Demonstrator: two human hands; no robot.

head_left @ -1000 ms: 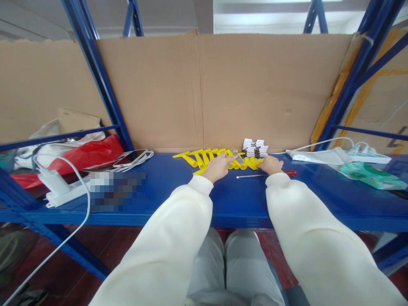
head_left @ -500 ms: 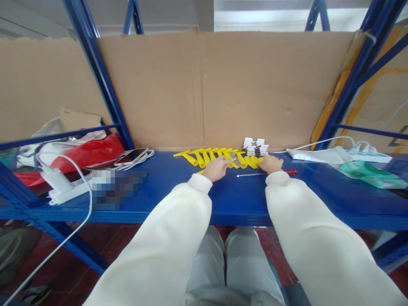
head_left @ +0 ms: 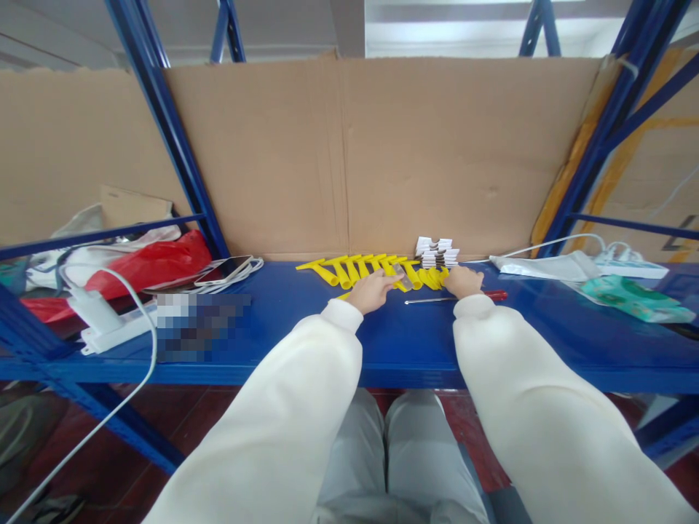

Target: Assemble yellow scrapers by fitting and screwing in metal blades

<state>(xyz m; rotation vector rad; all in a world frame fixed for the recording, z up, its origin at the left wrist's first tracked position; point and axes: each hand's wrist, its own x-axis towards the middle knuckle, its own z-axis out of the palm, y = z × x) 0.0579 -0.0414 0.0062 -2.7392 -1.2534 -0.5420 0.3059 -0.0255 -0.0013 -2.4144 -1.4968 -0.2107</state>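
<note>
My left hand [head_left: 371, 291] is closed around a yellow plastic handle [head_left: 344, 296], whose end pokes out behind the palm. A small grey metal plate [head_left: 403, 276] shows at its fingertips. Just beyond lies a row of several yellow T-shaped plastic handles [head_left: 341, 274]. My right hand [head_left: 463, 282] has curled fingers at the edge of a cluster of small yellow rounded pieces [head_left: 429, 278]; what is between the fingertips is hidden. A screwdriver [head_left: 499, 295] with a red handle lies partly behind my right wrist, its shaft pointing left.
White folded paper packets [head_left: 435, 251] are stacked against the cardboard panel [head_left: 437, 160]. On the right lie a white pouch [head_left: 546, 266], a power strip [head_left: 636, 268] and a green tissue pack [head_left: 636, 298]. A phone [head_left: 223, 269], cables and a red bag [head_left: 158, 262] are on the left.
The view has shifted very slightly. Both hands stay in nearly the same place, with no clear change in what they hold.
</note>
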